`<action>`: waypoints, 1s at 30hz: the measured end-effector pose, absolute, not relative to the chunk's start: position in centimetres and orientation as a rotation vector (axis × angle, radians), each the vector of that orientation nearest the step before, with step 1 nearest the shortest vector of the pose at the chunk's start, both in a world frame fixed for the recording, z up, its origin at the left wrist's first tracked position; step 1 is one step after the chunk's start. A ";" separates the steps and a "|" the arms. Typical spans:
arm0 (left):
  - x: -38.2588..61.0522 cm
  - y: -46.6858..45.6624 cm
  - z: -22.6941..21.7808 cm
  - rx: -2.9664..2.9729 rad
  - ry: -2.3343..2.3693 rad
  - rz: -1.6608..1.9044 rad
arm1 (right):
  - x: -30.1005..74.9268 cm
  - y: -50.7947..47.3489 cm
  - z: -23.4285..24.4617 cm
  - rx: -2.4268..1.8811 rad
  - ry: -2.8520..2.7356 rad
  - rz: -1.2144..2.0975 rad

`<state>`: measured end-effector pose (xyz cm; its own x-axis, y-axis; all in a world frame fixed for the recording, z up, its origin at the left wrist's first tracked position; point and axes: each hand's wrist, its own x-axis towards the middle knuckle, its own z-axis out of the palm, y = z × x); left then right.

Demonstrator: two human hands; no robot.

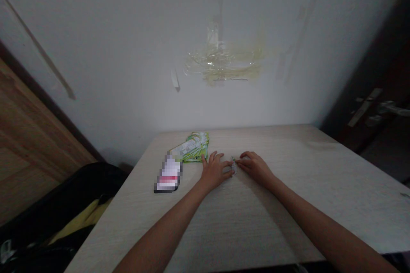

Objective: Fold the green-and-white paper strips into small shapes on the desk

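Both my hands rest on a pale wooden table near its far edge. My left hand and my right hand meet at a small pale object, pinched between the fingertips of both; it is too small and dim to name. Just left of my left hand lies a green and white packet, flat on the table. Beside it lies a dark flat item whose face is blurred out.
A white wall with old tape marks stands right behind the table. A wooden panel and a dark bag with yellow cloth are at the left. A dark door with a metal handle is at the right.
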<state>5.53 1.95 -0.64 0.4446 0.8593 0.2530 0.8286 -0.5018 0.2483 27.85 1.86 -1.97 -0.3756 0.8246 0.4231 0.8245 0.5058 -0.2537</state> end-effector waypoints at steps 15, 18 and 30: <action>5.6 1.6 -0.5 2.633 1.511 0.574 | 26.8 1.2 -1.1 -1.513 -2.244 -0.092; 5.7 1.6 -0.3 2.618 1.521 0.576 | 27.0 1.2 -1.5 -1.505 -2.246 -0.086; 5.6 1.8 -0.1 2.573 1.572 0.533 | 26.8 1.1 -1.4 -1.542 -2.261 -0.089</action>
<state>5.58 1.84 -0.08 0.4132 0.8754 0.2510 0.8476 -0.4705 0.2455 26.82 1.14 -1.43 -0.3108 0.8800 0.3591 0.9056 0.3889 -0.1694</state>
